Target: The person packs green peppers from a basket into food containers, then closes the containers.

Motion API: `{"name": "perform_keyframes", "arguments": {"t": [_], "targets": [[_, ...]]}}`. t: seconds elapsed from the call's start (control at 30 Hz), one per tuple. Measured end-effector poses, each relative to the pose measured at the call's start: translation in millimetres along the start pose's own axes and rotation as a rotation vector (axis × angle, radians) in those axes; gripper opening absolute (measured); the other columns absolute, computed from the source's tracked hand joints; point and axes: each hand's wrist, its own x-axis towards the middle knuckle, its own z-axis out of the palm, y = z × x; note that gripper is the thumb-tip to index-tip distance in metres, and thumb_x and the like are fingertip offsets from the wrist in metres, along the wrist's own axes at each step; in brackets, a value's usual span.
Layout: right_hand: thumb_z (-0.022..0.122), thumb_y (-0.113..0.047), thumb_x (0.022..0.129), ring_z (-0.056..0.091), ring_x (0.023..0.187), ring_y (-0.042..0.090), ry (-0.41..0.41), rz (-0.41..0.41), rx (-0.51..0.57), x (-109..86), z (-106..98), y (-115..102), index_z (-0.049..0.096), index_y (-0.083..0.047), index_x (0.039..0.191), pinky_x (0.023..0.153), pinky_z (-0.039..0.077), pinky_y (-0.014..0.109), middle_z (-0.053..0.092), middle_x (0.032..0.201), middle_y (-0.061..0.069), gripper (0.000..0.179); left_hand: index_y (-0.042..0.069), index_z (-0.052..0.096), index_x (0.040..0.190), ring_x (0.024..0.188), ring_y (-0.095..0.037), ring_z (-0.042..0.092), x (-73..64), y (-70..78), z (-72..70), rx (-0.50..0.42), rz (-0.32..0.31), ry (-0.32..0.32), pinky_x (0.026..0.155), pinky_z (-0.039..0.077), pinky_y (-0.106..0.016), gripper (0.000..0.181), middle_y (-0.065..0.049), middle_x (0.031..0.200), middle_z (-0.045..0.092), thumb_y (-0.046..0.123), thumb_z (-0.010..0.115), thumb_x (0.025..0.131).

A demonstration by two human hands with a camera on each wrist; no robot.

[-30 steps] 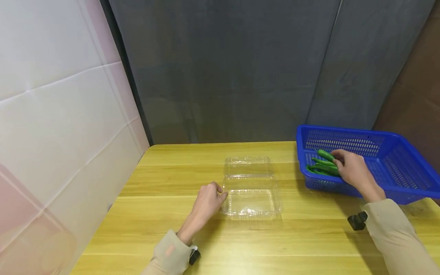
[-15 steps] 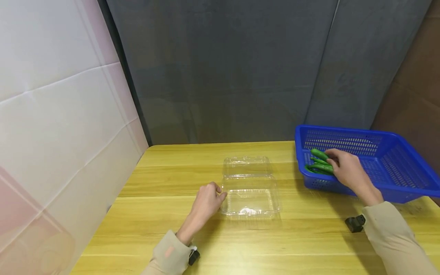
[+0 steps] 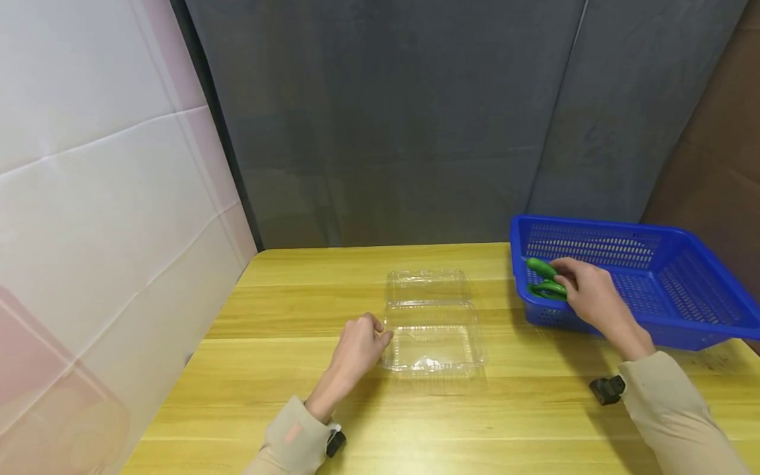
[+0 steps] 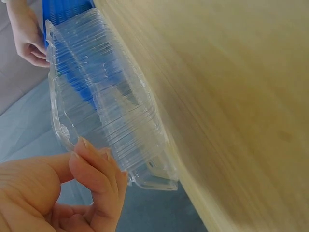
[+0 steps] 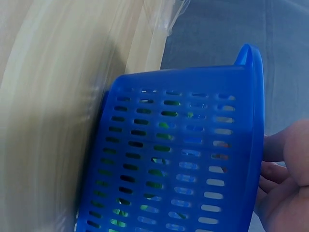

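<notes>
A grey sheet [image 3: 386,132] is hanging behind the wooden table [image 3: 499,422]. The blue basket [image 3: 703,290] is standing at the right end of the tabletop, its long sides running left to right. The clear box [image 3: 436,343] is lying hinged open left of the basket, near the middle, its lid half pointing away from the person and its deeper half facing the near edge. The right hand [image 3: 594,295] is reaching over the basket's near rim; thumb and fingers are closing in a narrow pinch on the upper pepper [image 3: 541,268]. The left hand [image 3: 358,344] is pinching the box's left rim between thumb and curled fingers. The upper pepper is lying inside the basket's left end, its long axis slanting and its exposed end pointing far left. A second, curved pepper [image 3: 547,290] is lying just nearer the person; the hand is hiding its right end, so more peppers are possibly sitting beneath.
</notes>
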Motion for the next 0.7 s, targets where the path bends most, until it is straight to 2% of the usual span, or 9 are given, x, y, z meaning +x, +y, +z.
{"name": "perform_keyframes", "arguments": {"t": [0.7], "targets": [[0.062,0.004,0.098,0.068,0.09,0.042,0.025,-0.047,0.032,0.0,7,-16,0.064,0.009,0.119,0.073,0.059,0.057,0.068,0.105,0.03,0.022,-0.016,0.062,0.102,0.039,-0.008,0.05,-0.2,0.6,0.4,0.019,0.008,-0.001,0.033,0.031,-0.014,0.024,-0.003,0.056,0.057,0.006,0.068,0.095]]}}
